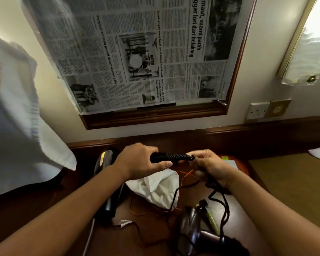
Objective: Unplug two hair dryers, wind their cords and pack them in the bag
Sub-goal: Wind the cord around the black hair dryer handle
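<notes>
My left hand [139, 159] grips the black handle of a hair dryer [164, 157], held level above the desk; its body is hidden behind the hand. Black cord is wound in tight turns round the handle's right end. My right hand [209, 167] pinches the cord [222, 204] at that end, and the loose length hangs down in loops to the desk. A second, dark metallic hair dryer [194, 226] lies on the desk at the bottom middle. A white cloth bag [155, 187] lies crumpled below my hands, with a thin orange drawstring.
A black telephone handset [107, 182] lies at the left on the dark wooden desk [266, 145]. A white wall socket [257, 110] sits at the right. Newspaper [137, 52] covers the framed mirror. White cloth [17, 126] hangs at the left.
</notes>
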